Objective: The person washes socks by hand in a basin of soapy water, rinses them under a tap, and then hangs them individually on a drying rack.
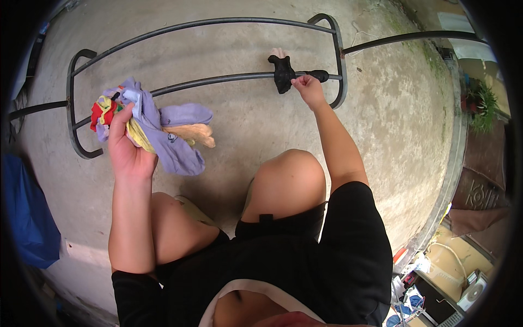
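My left hand (132, 143) grips a bundle of socks. Lavender socks (153, 118) hang out of it, together with a peach sock (192, 133) and some yellow and red cloth (102, 112). Farther right, my right hand (309, 90) has thumb and forefinger pinched at the edge of a black sock (282, 75), which is draped over the lower bar of a dark metal drying rack (212, 80). A second dark piece of cloth (318, 75) lies on that bar behind my fingers. Pale pinkish fabric (278, 52) shows just beyond the black sock.
The rack's upper bar (229, 19) runs above a concrete floor (229, 51). Blue cloth (30, 212) hangs at the left. Along the right side are a green plant (485, 108), a brown cover (482, 184) and an air-conditioner unit (474, 292). My bare knees (288, 180) are below the rack.
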A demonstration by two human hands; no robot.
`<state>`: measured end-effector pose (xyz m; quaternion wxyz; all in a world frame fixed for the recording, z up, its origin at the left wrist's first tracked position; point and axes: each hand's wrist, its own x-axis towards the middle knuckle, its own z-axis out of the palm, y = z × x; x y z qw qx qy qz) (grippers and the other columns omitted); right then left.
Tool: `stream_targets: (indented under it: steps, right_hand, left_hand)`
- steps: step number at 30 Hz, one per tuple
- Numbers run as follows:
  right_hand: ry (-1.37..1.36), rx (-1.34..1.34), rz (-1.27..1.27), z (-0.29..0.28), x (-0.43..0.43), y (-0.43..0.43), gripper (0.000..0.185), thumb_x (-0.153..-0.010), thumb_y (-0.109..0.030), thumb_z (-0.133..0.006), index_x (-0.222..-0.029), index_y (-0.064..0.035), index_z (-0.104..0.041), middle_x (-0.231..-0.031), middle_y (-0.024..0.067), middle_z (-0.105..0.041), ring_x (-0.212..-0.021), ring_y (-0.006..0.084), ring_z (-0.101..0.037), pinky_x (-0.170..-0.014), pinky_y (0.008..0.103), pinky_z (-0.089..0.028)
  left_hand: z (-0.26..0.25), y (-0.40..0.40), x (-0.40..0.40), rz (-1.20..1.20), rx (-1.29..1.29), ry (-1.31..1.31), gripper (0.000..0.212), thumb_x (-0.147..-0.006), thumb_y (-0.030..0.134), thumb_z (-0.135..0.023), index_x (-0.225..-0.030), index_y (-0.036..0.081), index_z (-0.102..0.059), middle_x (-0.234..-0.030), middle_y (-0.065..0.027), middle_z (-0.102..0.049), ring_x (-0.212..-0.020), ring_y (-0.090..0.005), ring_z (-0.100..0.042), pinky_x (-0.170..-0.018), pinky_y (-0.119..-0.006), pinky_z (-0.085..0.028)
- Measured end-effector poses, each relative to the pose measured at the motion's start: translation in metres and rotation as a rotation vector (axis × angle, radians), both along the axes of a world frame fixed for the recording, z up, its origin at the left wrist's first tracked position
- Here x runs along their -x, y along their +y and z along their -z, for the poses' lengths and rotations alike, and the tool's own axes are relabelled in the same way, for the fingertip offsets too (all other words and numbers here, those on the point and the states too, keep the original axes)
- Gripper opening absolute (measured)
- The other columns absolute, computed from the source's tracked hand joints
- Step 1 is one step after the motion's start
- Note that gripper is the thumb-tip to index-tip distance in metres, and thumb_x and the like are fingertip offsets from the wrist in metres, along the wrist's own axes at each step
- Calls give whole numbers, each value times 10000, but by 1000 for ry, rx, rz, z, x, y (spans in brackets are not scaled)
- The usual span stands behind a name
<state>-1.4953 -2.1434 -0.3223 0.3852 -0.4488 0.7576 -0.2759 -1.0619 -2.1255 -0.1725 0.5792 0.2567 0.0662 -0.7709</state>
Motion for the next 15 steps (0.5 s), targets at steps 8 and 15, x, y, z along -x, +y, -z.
stream_targets:
  steps: [8,15]
  right_hand:
    - [160,-94,-65,14,24,29,230,-787,-223,-679,-728,-20,-588,-626,-25,-520,-581,72,-423,-545,241,-376]
    - [438,-87,24,3,20,17,384,-757,-405,-668,-696,-27,-637,-585,68,-570,-553,156,-521,-562,298,-420]
  left_hand:
    - [3,0,-1,-20,23,-19,266,-859,51,-480,-1114,-16,-507,-1019,-134,-610,-935,-233,-608,-830,-361,-516]
    - [-1,3,0,-34,20,-49,269,-851,49,-477,-1109,-26,-499,-1014,-154,-594,-932,-244,-599,-830,-354,-507]
